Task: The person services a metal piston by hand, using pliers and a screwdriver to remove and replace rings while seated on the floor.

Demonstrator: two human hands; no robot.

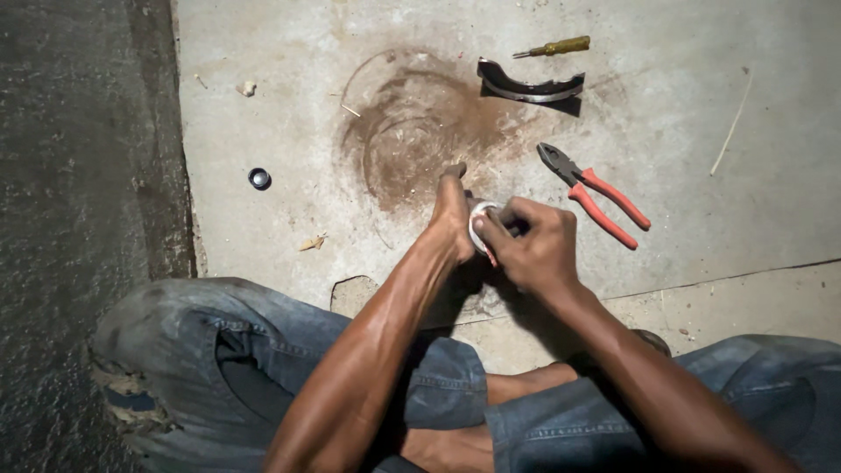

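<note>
Whitish, a small ring-shaped part [480, 221] sits gripped between both hands above the concrete floor [683, 105]: left hand [452, 219] behind it, right hand [536, 250] pinching its front. Red-handled pliers [596, 194] lie just right.

Open room at the slab's left part, tools at its far right.

The concrete slab [263, 35] is mostly bare near its left edge; only a small black cap [258, 178] lies there. To the right, red-handled pliers [596, 194] block passage. Near the far edge, a curved brake shoe [530, 88] and a yellow screwdriver [554, 46] stand in the way.
</note>
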